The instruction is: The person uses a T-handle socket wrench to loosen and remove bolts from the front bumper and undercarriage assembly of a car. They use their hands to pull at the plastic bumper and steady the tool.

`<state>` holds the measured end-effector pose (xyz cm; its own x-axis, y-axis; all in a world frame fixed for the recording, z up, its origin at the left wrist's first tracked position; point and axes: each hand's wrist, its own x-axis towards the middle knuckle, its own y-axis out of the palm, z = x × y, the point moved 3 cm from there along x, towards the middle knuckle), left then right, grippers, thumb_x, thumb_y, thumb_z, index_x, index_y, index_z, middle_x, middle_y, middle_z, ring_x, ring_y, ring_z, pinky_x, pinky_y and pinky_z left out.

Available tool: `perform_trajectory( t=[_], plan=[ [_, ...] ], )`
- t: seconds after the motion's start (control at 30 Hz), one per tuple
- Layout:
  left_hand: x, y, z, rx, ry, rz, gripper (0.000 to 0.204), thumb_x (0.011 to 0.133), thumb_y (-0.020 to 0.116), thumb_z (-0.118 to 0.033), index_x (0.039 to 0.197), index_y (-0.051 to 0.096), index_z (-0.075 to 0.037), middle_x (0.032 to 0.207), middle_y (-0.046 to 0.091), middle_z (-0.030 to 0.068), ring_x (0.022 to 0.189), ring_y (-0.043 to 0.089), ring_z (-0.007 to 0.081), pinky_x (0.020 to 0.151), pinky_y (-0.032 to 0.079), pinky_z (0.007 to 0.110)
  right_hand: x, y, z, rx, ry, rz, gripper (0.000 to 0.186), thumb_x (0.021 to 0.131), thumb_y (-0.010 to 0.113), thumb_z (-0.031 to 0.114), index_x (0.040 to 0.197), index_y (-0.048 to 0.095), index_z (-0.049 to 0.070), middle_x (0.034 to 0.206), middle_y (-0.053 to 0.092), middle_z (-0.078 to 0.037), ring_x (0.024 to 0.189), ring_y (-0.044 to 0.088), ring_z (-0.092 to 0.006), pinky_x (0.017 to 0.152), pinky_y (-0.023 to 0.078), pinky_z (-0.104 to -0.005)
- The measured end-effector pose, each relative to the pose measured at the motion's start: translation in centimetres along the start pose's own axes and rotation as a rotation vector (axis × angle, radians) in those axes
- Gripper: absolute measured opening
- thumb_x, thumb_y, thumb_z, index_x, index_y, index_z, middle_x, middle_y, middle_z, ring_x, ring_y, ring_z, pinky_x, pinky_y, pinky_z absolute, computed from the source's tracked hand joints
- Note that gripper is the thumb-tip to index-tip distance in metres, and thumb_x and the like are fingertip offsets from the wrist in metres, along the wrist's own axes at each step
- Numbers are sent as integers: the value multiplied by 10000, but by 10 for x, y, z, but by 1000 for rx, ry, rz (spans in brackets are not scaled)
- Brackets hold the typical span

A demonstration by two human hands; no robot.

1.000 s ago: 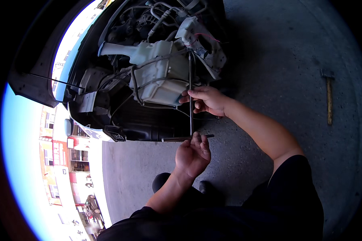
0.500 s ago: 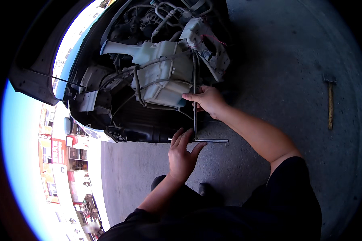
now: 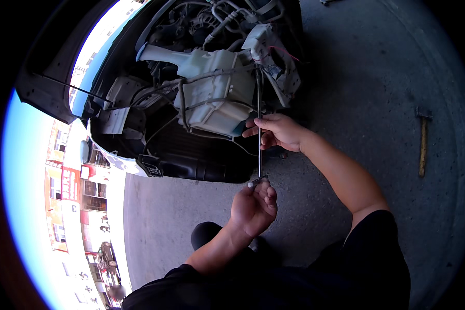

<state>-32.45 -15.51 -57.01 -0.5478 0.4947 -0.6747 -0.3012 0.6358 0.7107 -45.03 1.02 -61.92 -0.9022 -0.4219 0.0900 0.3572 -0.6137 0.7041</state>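
Observation:
A long chrome T-handle wrench [image 3: 260, 161] runs from a white bracket [image 3: 281, 77] at the car's open front toward me. My right hand [image 3: 280, 132] holds its shaft midway, thumb and fingers around it. At the near end my left hand [image 3: 254, 211] has its fingers curled on the crossbar, palm turned up. The crossbar now appears short, partly covered by the fingers. Left of the shaft sits a whitish plastic fluid tank [image 3: 212, 95] with a long filler neck and hoses across it. Where the wrench's far tip meets the bracket is too dark to make out.
A raised hood [image 3: 49, 77] and its prop rod stand at the left. Below the tank is a black plastic liner [image 3: 206, 160]. A hammer [image 3: 423, 142] with a wooden handle lies on the ground at right. Thin red wires stick out near the bracket.
The wrench's crossbar has turned from lying crosswise to pointing more toward me. My left hand has rolled palm-up with it. My right hand still holds the shaft. The view has shifted slightly.

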Motion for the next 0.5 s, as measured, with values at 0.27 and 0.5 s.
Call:
perform_trajectory(
  t=[0.27,0.5],
  plan=[
    [-57,-12,-6,1339,1690,187,441,822,616,113,1224,467,6,1100,575,171,825,608,185,726,504,269,10,0,-3,-176,-29,-300,347,865,746,348,973,636,37,820,694,-72,562,598,-64,547,517,-224],
    [-35,16,-10,2232,1428,-191,701,738,828,-155,1330,476,-18,1175,618,213,1096,611,367,932,500,432,11,15,0,-48,-44,-463,366,787,825,358,833,598,74,690,580,5,530,545,-57,522,522,-223]
  ],
)
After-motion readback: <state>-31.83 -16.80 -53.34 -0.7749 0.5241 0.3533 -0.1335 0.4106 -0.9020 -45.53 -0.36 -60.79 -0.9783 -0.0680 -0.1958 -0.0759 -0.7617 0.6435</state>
